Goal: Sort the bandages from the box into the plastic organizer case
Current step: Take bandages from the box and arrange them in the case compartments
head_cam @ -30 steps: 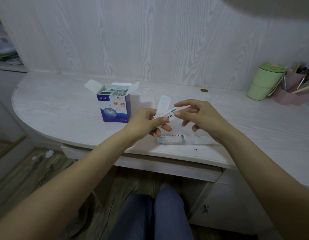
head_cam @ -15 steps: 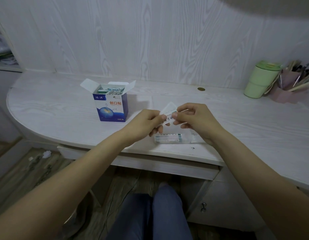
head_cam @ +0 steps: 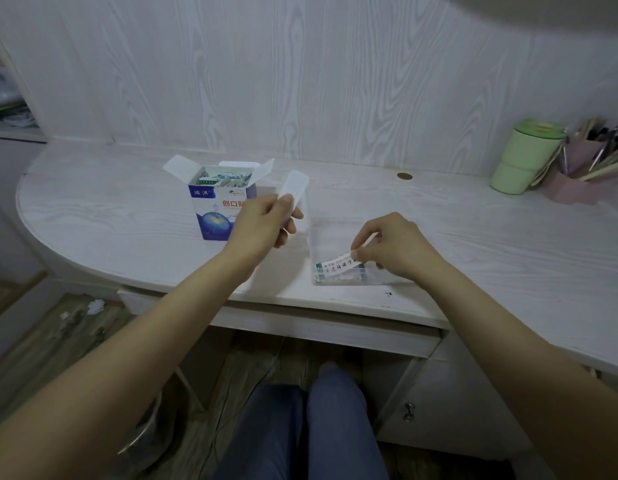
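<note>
Now my hands have parted | left hand pinches plain white bandage strip | right hand lowers pinched printed bandage into clear plastic organizer case at desk's front edge.

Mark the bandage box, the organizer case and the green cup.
bandage box [head_cam: 214,216], head view, blue front face
organizer case [head_cam: 338,278], head view, clear front wall
green cup [head_cam: 518,161], head view, side of body

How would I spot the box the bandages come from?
Look at the pale wooden desk, left of the person's left hand. The bandage box stands upright there, flaps open, wrapped strips poking out. It is the only blue and white carton, unlike the clear organizer case near the front edge.
</note>
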### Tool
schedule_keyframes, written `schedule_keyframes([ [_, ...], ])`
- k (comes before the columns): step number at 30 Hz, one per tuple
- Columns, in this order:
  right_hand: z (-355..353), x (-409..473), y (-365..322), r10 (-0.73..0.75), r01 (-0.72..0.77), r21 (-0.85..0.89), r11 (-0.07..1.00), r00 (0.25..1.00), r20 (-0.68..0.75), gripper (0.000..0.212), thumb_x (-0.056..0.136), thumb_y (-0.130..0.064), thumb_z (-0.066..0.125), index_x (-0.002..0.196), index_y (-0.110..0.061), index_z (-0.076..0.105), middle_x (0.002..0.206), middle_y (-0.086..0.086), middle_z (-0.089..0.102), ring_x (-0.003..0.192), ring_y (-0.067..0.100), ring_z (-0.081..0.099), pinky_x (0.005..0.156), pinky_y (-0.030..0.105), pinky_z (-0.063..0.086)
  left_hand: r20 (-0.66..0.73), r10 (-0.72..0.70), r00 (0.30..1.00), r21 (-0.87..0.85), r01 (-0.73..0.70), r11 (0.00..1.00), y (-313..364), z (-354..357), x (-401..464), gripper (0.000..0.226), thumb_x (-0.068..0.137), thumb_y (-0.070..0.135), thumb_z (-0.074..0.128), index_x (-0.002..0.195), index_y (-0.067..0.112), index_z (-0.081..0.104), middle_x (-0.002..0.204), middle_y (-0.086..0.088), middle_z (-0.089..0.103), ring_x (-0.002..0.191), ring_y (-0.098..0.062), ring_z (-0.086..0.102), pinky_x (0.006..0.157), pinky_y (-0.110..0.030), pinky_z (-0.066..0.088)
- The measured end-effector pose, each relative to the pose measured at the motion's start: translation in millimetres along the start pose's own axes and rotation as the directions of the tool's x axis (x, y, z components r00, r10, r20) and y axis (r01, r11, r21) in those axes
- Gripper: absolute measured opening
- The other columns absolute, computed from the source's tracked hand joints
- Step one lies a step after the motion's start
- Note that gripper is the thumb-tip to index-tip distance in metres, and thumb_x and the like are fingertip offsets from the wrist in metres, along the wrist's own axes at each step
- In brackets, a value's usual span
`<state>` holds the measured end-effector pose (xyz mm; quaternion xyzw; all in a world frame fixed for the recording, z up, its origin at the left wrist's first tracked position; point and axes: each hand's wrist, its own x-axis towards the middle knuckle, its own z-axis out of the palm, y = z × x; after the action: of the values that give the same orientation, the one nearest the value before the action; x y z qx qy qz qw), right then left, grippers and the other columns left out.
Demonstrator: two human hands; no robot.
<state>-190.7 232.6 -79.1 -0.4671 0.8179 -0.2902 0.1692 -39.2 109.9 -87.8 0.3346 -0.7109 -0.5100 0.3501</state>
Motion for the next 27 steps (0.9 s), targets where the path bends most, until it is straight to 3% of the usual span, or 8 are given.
schedule_keyframes([
  [3,5.8,3.4,-3.5,0.008,-0.005,-0.106,0.994,1.000,0.023,0.009,0.078,-0.015,0.072,0.072,-0.021,0.068,0.072,-0.001,0.066,0.060,0.014,0.056,0.067,0.032,0.051,0.081,0.027,0.996,0.028,-0.029,0.999,-1.5,1.9,-2.2,0.034,0.100,0.028,0.042,0.080,0.013,0.065,0.062,0.003,0.054,0.048,-0.007,0.045,0.049,-0.017,0.039],
  [7,7.3,3.2,-8.9,-0.002,0.008,-0.299,0.954,1.000,0.019,0.008,0.079,-0.016,0.070,0.074,-0.022,0.069,0.076,-0.006,0.062,0.076,0.016,0.058,0.057,0.025,0.040,0.141,0.024,0.990,0.015,-0.027,1.000,-2.1,5.2,-3.7,0.037,0.101,0.033,0.037,0.092,0.016,0.068,0.067,0.003,0.056,0.050,-0.005,0.049,0.053,-0.018,0.044],
  [12,3.9,2.0,-12.9,-0.044,0.057,-0.423,0.904,0.998,0.040,0.013,0.081,-0.014,0.069,0.077,-0.026,0.070,0.069,-0.013,0.059,0.057,0.003,0.050,0.050,0.020,0.037,0.304,0.025,0.952,0.101,-0.058,0.993,0.7,6.4,-4.4,0.031,0.098,0.033,0.044,0.115,0.017,0.064,0.086,0.001,0.061,0.062,-0.006,0.060,0.058,-0.017,0.052],
  [17,7.1,3.0,-14.0,-0.091,0.102,-0.463,0.881,0.995,0.046,0.012,0.082,-0.016,0.069,0.083,-0.027,0.073,0.085,-0.010,0.069,0.068,0.008,0.055,0.057,0.023,0.041,0.331,0.088,0.939,0.241,-0.175,0.955,5.7,9.5,-4.7,0.034,0.095,0.028,0.053,0.126,0.017,0.059,0.102,0.011,0.056,0.073,-0.004,0.062,0.061,-0.014,0.052],
  [19,6.7,2.6,-11.1,-0.109,0.117,-0.415,0.902,0.993,0.043,0.009,0.081,-0.018,0.069,0.082,-0.025,0.075,0.076,-0.012,0.068,0.059,0.005,0.053,0.055,0.023,0.041,0.311,0.136,0.941,0.275,-0.226,0.934,4.4,10.1,-4.9,0.034,0.092,0.026,0.058,0.125,0.019,0.061,0.106,0.009,0.055,0.074,-0.002,0.061,0.062,-0.011,0.050],
  [23,-7.6,1.2,-3.1,-0.074,0.074,-0.078,0.994,0.997,0.005,0.007,0.079,-0.019,0.073,0.073,-0.021,0.073,0.042,-0.016,0.056,0.042,0.007,0.048,0.053,0.023,0.038,0.240,0.201,0.950,0.275,-0.265,0.924,2.1,9.4,-4.4,0.034,0.084,0.024,0.069,0.117,0.021,0.066,0.109,0.001,0.058,0.081,-0.005,0.057,0.069,-0.016,0.052],
  [25,-14.2,-0.7,-0.5,-0.037,0.038,0.119,0.992,0.999,-0.009,0.006,0.080,-0.014,0.071,0.074,-0.016,0.073,0.054,-0.005,0.066,0.039,0.008,0.045,0.054,0.024,0.037,0.228,0.207,0.951,0.273,-0.266,0.924,2.8,9.6,-4.0,0.036,0.081,0.022,0.072,0.117,0.023,0.066,0.105,0.002,0.059,0.085,-0.006,0.055,0.078,-0.020,0.050],
  [27,-17.1,-2.1,-0.4,-0.009,0.022,0.277,0.961,0.999,-0.048,0.011,0.087,-0.015,0.062,0.084,-0.016,0.073,0.073,-0.001,0.073,0.042,0.008,0.045,0.051,0.024,0.035,0.224,0.213,0.951,0.243,-0.266,0.933,4.5,11.4,-5.2,0.037,0.079,0.019,0.074,0.116,0.023,0.067,0.099,0.009,0.059,0.084,-0.003,0.054,0.076,-0.011,0.046],
])
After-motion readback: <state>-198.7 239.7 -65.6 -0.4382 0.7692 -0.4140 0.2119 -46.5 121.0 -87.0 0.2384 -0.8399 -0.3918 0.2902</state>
